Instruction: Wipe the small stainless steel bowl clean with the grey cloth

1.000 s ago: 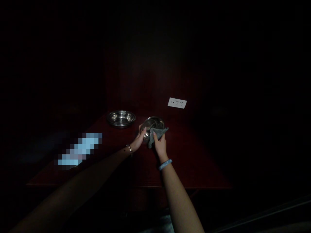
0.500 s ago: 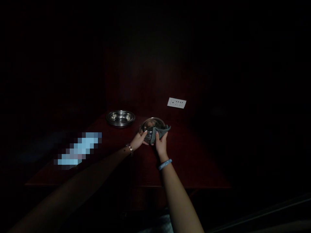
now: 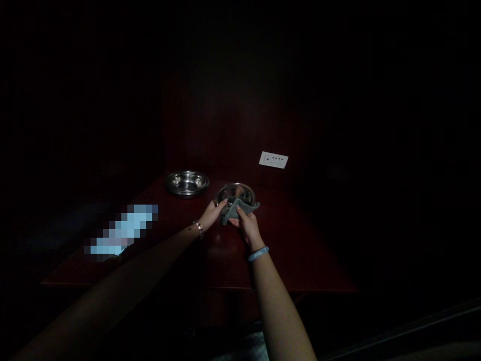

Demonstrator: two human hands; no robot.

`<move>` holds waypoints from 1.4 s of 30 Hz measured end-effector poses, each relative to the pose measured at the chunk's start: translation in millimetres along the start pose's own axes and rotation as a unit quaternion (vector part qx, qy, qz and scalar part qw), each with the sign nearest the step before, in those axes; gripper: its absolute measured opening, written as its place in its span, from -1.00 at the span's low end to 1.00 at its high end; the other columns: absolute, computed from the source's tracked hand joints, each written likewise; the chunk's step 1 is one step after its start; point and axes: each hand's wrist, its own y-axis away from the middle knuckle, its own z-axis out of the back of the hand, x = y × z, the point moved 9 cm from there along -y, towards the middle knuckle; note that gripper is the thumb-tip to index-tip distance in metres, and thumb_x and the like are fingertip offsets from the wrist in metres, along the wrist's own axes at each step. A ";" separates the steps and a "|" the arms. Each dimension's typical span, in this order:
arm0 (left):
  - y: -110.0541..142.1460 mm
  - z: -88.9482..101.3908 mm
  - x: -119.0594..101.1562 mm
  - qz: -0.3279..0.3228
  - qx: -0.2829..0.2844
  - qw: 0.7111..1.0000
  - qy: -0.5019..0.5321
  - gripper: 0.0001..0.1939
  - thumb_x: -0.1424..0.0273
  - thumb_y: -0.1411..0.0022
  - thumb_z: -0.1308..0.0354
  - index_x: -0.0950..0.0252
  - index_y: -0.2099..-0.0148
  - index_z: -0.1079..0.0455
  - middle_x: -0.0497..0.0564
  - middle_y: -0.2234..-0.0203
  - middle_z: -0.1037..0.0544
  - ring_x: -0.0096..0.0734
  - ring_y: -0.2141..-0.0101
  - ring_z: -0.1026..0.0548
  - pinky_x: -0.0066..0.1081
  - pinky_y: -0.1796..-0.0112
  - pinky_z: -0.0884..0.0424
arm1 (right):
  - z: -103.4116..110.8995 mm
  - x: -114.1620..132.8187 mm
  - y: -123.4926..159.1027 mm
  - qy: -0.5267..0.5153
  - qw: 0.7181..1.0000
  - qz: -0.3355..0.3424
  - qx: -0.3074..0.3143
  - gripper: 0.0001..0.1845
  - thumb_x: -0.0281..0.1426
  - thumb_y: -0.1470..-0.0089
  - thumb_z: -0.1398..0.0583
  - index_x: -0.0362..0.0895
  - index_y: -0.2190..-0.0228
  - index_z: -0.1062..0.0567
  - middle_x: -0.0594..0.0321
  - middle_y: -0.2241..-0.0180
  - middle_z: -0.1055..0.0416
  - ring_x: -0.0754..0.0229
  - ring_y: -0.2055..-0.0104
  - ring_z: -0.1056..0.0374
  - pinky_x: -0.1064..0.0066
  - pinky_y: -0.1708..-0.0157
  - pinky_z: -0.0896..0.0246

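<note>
A shiny metal bowl [image 3: 236, 189] is held above the table, tilted so its inside faces me. My left hand [image 3: 212, 215] grips its left side, thumb over the rim. A grey-green cloth [image 3: 240, 206] lies folded over the near rim. My right hand [image 3: 249, 226] pinches the cloth there, thumb on top and fingers underneath. The cloth hides part of the bowl's near edge and some of the right fingers.
On the dark red table [image 3: 293, 250], metal dishes [image 3: 187, 184], apparently stacked, stand at the back left. A pixelated light-blue patch [image 3: 126, 230] lies at the left. A white socket plate [image 3: 273, 160] is on the back wall. The surroundings are very dark.
My right hand has slid the cloth leftward along the bowl's near rim, and its wrist has turned. The left hand has shifted slightly left, still on the bowl.
</note>
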 end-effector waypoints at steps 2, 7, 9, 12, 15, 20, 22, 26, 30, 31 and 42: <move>0.2 -5.5 -0.2 -0.026 0.021 0.999 -0.023 -0.37 0.21 -0.04 -0.24 0.34 -0.13 -0.25 0.16 -0.09 -0.44 -0.14 -0.15 -0.34 -0.16 -0.20 -0.15 | 2.5 2.3 -1.4 -0.014 1.000 0.013 -0.012 -0.69 -0.30 0.10 -0.34 -0.21 0.32 -0.47 0.23 0.49 -0.55 0.28 0.59 -0.45 0.51 0.53 -0.44; 6.2 -12.8 21.1 0.006 0.056 0.995 -0.081 -0.14 0.30 0.05 -0.35 0.25 -0.22 0.02 0.24 -0.13 -0.34 -0.13 -0.16 -0.31 -0.10 -0.16 -0.20 | 10.5 6.3 -4.2 -0.052 0.997 0.030 -0.058 -0.74 -0.32 0.07 -0.32 -0.21 0.32 -0.48 0.28 0.51 -0.55 0.30 0.60 -0.44 0.52 0.53 -0.42; 9.8 -18.7 25.4 0.002 0.093 0.991 -0.095 -0.15 0.31 0.06 -0.36 0.23 -0.19 0.03 0.23 -0.07 -0.38 -0.15 -0.05 -0.40 -0.10 -0.06 -0.33 | 13.6 6.0 -4.0 -0.073 0.994 0.026 -0.074 -0.76 -0.32 0.05 -0.30 -0.20 0.33 -0.47 0.28 0.49 -0.55 0.29 0.58 -0.45 0.52 0.52 -0.42; 11.4 -18.2 23.3 -0.026 0.100 0.984 -0.148 -0.24 0.29 0.04 -0.34 0.24 -0.11 0.00 0.14 0.08 -0.42 -0.27 0.13 -0.46 -0.21 0.15 -0.46 | 16.8 4.2 -3.9 -0.092 0.992 0.017 -0.084 -0.76 -0.33 0.04 -0.30 -0.19 0.32 -0.46 0.28 0.47 -0.56 0.28 0.56 -0.46 0.52 0.52 -0.41; 10.5 -15.0 13.1 -0.069 0.086 0.969 -0.222 -0.42 0.25 0.00 -0.30 0.28 -0.01 -0.14 0.08 0.15 -0.36 -0.32 0.20 -0.41 -0.34 0.30 -0.46 | 22.2 2.4 -4.9 -0.089 0.991 0.021 -0.102 -0.74 -0.35 0.07 -0.32 -0.21 0.32 -0.46 0.28 0.48 -0.55 0.30 0.58 -0.44 0.54 0.56 -0.38; 15.1 -21.4 -7.0 -0.150 0.114 0.940 -0.285 -0.68 0.30 -0.07 -0.22 0.32 0.13 -0.36 0.07 0.13 -0.28 -0.30 0.18 -0.38 -0.39 0.35 -0.44 | 25.5 2.3 -10.0 -0.078 0.990 0.055 -0.101 -0.72 -0.31 0.12 -0.34 -0.23 0.36 -0.49 0.27 0.48 -0.55 0.31 0.57 -0.42 0.55 0.56 -0.34; 16.7 -22.7 -10.8 -0.163 0.120 0.934 -0.294 -0.75 0.37 -0.09 -0.17 0.31 0.15 -0.40 0.08 0.11 -0.28 -0.29 0.14 -0.38 -0.39 0.32 -0.44 | 27.9 4.0 -10.8 -0.081 0.988 0.074 -0.106 -0.71 -0.31 0.13 -0.34 -0.22 0.36 -0.50 0.28 0.48 -0.55 0.32 0.55 -0.42 0.54 0.52 -0.34; 15.7 -22.1 -14.1 -0.189 0.124 0.919 -0.324 -0.80 0.49 -0.07 -0.12 0.31 0.21 -0.45 0.09 0.09 -0.31 -0.25 0.09 -0.37 -0.32 0.17 -0.43 | 31.1 5.6 -10.4 -0.074 0.987 0.085 -0.116 -0.72 -0.30 0.15 -0.34 -0.22 0.39 -0.50 0.32 0.53 -0.51 0.34 0.58 -0.37 0.55 0.54 -0.30; 8.1 -12.7 -13.9 -0.214 0.086 0.900 -0.370 -0.87 0.52 -0.08 -0.08 0.31 0.39 -0.46 0.09 0.15 -0.37 -0.21 0.10 -0.35 -0.14 0.02 -0.33 | 28.4 7.6 -10.1 -0.059 0.989 0.087 -0.108 -0.72 -0.30 0.18 -0.35 -0.23 0.43 -0.50 0.32 0.54 -0.50 0.36 0.61 -0.33 0.55 0.58 -0.27; 6.0 -9.3 -13.2 -0.214 0.074 0.899 -0.374 -0.85 0.54 -0.08 -0.06 0.31 0.41 -0.46 0.09 0.16 -0.39 -0.21 0.11 -0.35 -0.13 0.01 -0.32 | 28.1 7.8 -10.1 -0.059 0.989 0.087 -0.108 -0.71 -0.30 0.19 -0.35 -0.23 0.43 -0.49 0.32 0.54 -0.50 0.36 0.60 -0.33 0.55 0.58 -0.27; 8.9 -7.2 -7.6 -0.113 0.040 0.976 -0.181 -0.50 0.26 -0.18 -0.12 0.29 -0.16 -0.24 0.13 -0.06 -0.41 -0.23 -0.02 -0.38 -0.26 -0.01 -0.34 | 28.2 8.2 -9.0 -0.021 0.990 0.088 -0.107 -0.65 -0.29 0.16 -0.33 -0.22 0.30 -0.52 0.19 0.34 -0.57 0.28 0.44 -0.44 0.54 0.53 -0.32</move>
